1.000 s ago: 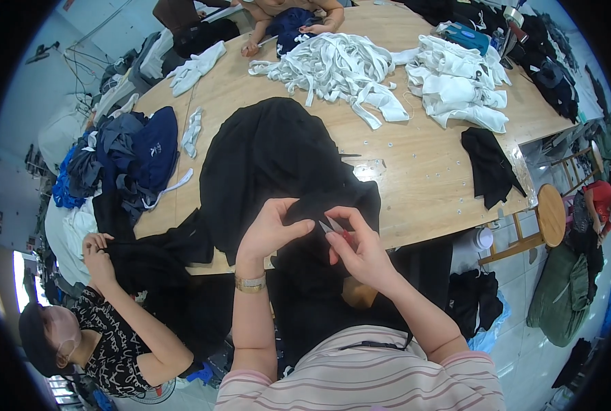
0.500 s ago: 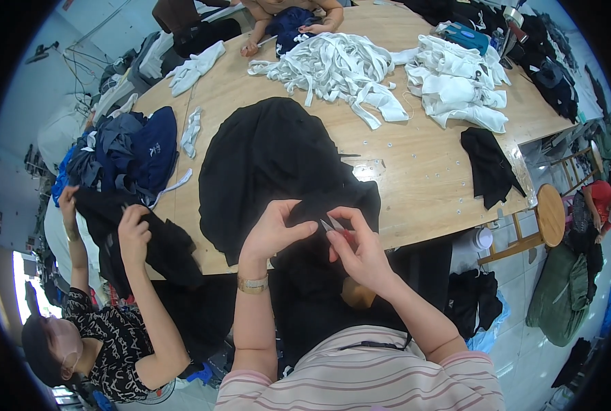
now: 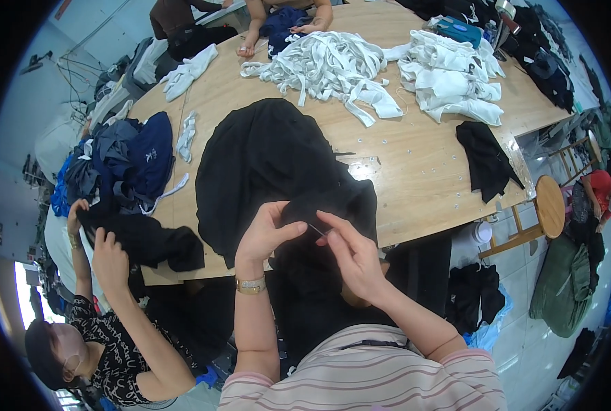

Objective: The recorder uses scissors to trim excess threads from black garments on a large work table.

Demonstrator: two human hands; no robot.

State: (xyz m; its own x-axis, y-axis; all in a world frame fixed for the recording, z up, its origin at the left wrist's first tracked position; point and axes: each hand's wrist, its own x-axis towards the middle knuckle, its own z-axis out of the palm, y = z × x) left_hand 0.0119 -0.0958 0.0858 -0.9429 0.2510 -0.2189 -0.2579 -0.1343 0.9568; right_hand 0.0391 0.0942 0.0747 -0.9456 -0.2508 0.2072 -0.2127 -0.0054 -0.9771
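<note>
A large black garment (image 3: pixel 261 154) lies bunched on the near part of the wooden table, and its cloth hangs over the edge towards my lap. My left hand (image 3: pixel 268 233), with a gold watch at the wrist, pinches part of this cloth. In my right hand (image 3: pixel 353 253) is a small pair of thread snips (image 3: pixel 317 230), red near the fingers. Their slim blades point at the cloth by my left thumb and look closed together. The exact spot at the tips is too dark to make out.
White straps (image 3: pixel 326 65) lie heaped on the table (image 3: pixel 415 185) beside stacked white pieces (image 3: pixel 449 75). A small black piece (image 3: pixel 483 161) rests at the right corner, near a wooden stool (image 3: pixel 549 205). At left, a co-worker (image 3: pixel 100 349) handles black cloth (image 3: pixel 144 240) near navy garments (image 3: pixel 151 157).
The snips' blades have come together from spread, and their tips have moved left towards my left thumb. The co-worker's hands and black cloth have lowered towards the table.
</note>
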